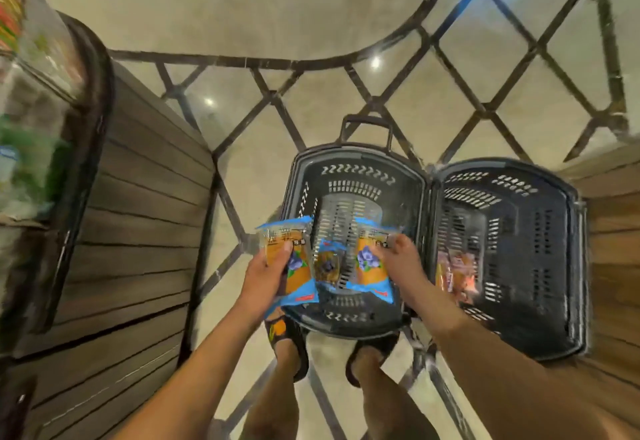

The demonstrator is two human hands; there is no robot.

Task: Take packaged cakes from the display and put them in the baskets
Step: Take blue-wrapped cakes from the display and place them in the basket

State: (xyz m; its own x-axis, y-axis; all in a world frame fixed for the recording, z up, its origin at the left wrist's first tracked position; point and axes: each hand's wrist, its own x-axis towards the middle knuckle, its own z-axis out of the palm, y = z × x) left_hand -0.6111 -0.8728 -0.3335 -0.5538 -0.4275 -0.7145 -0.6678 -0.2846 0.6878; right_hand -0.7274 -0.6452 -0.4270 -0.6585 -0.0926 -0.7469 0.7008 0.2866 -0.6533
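My left hand (pixel 265 275) grips a blue-edged packaged cake (pixel 294 268) with an orange label. My right hand (pixel 401 263) holds a matching packaged cake (pixel 369 266). Both packets hover over the near part of the left black basket (pixel 349 166) on the floor. A third, similar cake packet (pixel 327 266) is between them, inside that basket. The right black basket (pixel 554 197) stands beside it and holds orange-red packets (pixel 457 277) at its near left side.
A wooden-slat display stand (pixel 138 232) rises on the left, with blurred packaged goods (pixel 24 162) on top. Another wooden stand (pixel 613 225) borders the right basket. My sandalled feet (pixel 287 342) stand just before the baskets on the patterned tile floor.
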